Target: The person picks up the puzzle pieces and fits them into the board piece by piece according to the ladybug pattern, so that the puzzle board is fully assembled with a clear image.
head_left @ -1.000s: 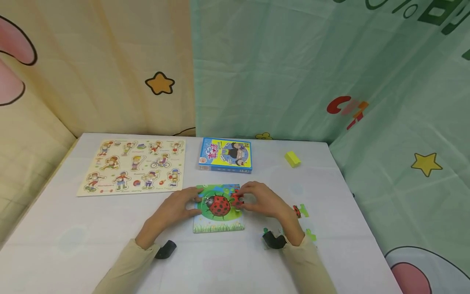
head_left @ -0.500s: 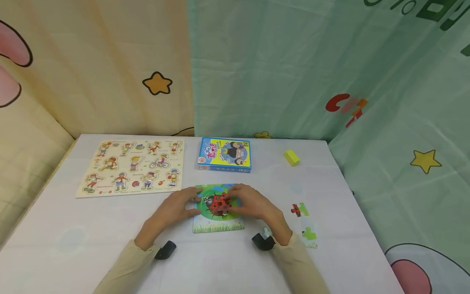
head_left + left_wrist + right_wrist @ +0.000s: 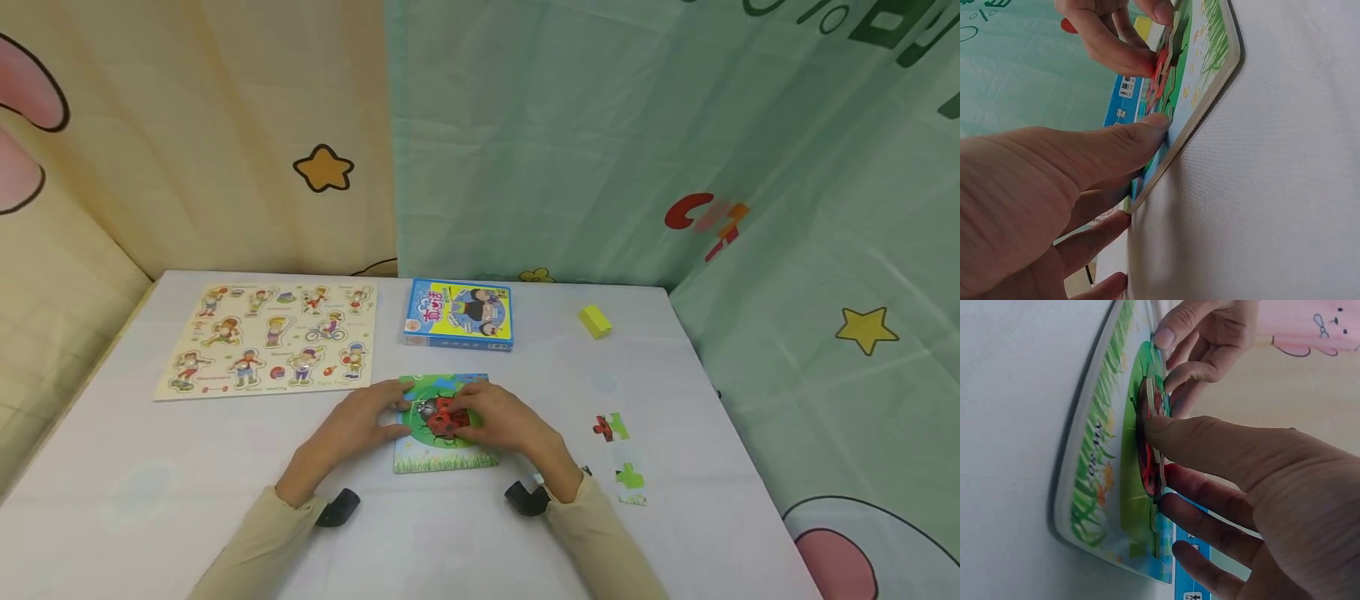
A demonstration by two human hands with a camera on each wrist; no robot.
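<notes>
A ladybug jigsaw board (image 3: 446, 462) lies flat on the white table, with green grass printed along its near edge. My left hand (image 3: 363, 423) rests at its left edge; the left wrist view shows the thumb (image 3: 1147, 128) pressing on the board and other fingertips against its side. Over the ladybug's body, my right hand (image 3: 506, 417) pinches a red spotted jigsaw piece (image 3: 456, 413) between thumb and index finger. In the right wrist view that piece (image 3: 1157, 459) sits raised and slightly tilted over the board; the fingers partly hide it.
Loose jigsaw pieces (image 3: 630, 477) lie right of the board, some partly hidden by my right wrist. Behind stand a blue-and-yellow box (image 3: 459, 315) and a yellow block (image 3: 595, 322). A wooden sports-figure puzzle (image 3: 270, 342) lies at the back left. Curtains close off the back.
My right hand has moved left with the red piece, from the board's right side to over the ladybug's body. The left hand has stayed at the left edge.
</notes>
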